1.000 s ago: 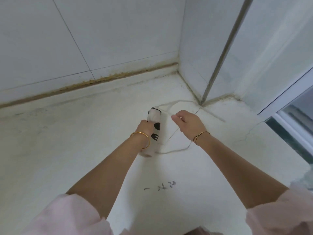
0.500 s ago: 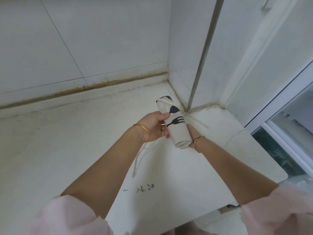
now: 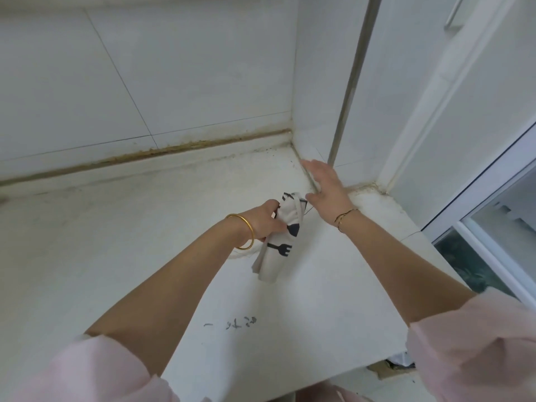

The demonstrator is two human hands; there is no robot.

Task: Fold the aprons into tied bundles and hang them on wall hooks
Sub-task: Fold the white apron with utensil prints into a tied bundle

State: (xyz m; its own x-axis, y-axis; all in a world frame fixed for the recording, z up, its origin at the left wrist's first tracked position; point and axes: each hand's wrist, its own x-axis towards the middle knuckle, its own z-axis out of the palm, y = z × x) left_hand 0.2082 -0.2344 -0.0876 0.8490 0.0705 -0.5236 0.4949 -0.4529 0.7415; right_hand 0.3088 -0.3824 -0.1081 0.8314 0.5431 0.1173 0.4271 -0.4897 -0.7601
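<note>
While clenched in the left hand (image 3: pixel 262 220), apron bundle (image 3: pixel 280 242) slanted long-axis down toward the body, top end just beside the released, spread right hand (image 3: pixel 326 188), nearer its thumb

White stone counter (image 3: pixel 121 256) fills the lower frame, bounded by tiled walls (image 3: pixel 145 68) at 12 o'clock and meeting a corner at about 1 o'clock. A brown, grimy seam (image 3: pixel 162 150) is seen along the wall joint. Dark scribbled marks (image 3: pixel 232 323) are found on the surface toward 6 o'clock. A hairline crack (image 3: pixel 412 235) is visible at 3 o'clock, near the edge — whether the rolled apron (image 3: pixel 278 248) rests on the counter cannot be told.
</note>
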